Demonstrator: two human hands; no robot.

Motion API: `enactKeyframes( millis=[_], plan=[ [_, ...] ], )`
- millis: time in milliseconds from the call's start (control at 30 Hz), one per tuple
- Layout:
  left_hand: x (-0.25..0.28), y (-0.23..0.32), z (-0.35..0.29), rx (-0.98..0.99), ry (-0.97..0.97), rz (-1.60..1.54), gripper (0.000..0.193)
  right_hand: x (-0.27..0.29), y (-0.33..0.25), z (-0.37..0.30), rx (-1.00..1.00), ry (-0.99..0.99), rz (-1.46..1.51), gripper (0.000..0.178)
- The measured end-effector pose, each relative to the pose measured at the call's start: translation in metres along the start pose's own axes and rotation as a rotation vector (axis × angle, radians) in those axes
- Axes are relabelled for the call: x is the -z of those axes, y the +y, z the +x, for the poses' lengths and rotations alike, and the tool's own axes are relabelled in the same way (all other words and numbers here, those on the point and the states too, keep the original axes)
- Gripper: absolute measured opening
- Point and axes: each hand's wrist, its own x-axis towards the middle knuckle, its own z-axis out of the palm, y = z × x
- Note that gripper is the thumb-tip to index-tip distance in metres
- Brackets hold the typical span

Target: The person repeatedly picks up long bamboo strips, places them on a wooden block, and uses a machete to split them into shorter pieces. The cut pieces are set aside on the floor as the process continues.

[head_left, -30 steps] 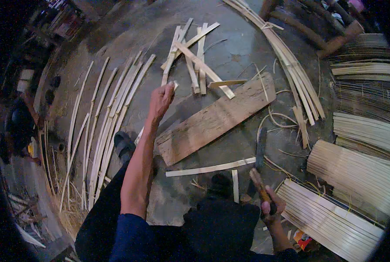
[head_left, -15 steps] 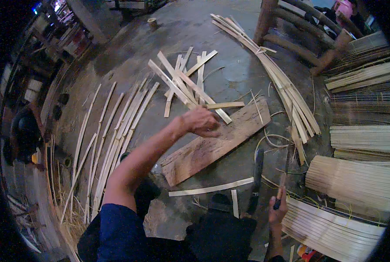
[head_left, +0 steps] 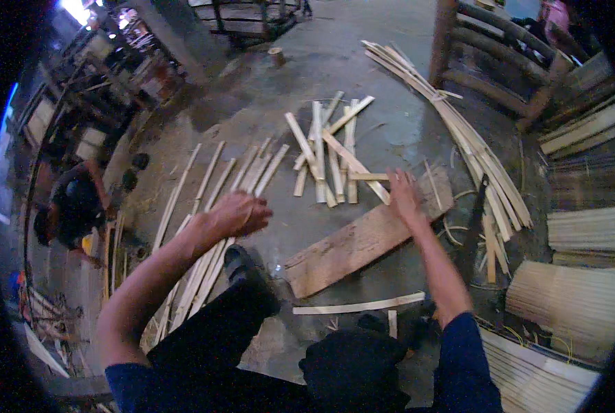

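Observation:
My left hand (head_left: 242,215), somewhat blurred, hovers over the upper part of the long pale bamboo strips (head_left: 204,275) at the left. It holds nothing I can see, and its fingers are loosely stretched. At the far edge of the wooden plank (head_left: 369,244) is my right hand (head_left: 405,199), fingers extended beside the end of a short bamboo strip (head_left: 369,177). Whether it touches that strip I cannot tell. Beyond the plank lies a crisscross pile of short split strips (head_left: 319,151). Right of my right forearm is a long dark blade-like tool (head_left: 474,220).
A tied bundle of long strips (head_left: 469,138) curves along the right. Slatted bamboo mats (head_left: 572,296) line the right edge, below a wooden frame (head_left: 500,48). One loose strip (head_left: 359,303) lies before the plank. Another person (head_left: 77,199) bends at the far left.
My right hand has let go of the knife and come forward to the plank's far edge. My left hand has moved left, away from the short strips. The view has shifted.

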Motion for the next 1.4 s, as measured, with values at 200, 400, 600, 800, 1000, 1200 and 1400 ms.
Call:
enactKeyframes(
  millis=[200,400,600,800,1000,1200,1400],
  plan=[
    [-0.008,0.067,-0.118,0.309,-0.209,-0.337,0.028,-0.043,0.039,0.049,-0.072,-0.443,0.178,0.020],
    [-0.127,0.152,-0.145,0.457,-0.152,-0.376,0.079,0.045,0.049,0.085,-0.053,-0.181,0.133,0.025],
    [-0.146,0.178,-0.058,0.435,0.103,-0.308,0.106,0.152,0.184,-0.011,-0.333,-0.042,-0.295,0.051],
    [-0.206,0.141,-0.041,0.489,0.150,-0.209,0.110,0.167,0.121,-0.188,-0.496,-0.126,-0.201,0.039],
    [-0.214,0.094,-0.055,0.382,0.251,-0.530,0.097,0.170,0.000,-0.208,-0.444,-0.294,-0.209,0.038],
    [-0.262,0.045,-0.112,1.002,0.766,-0.449,0.060,0.070,-0.069,-0.073,0.027,-0.208,0.035,0.028],
    [-0.304,0.047,-0.191,1.451,0.401,-0.174,0.052,-0.034,-0.190,0.027,-0.019,-0.553,-0.031,0.043]
  ],
)
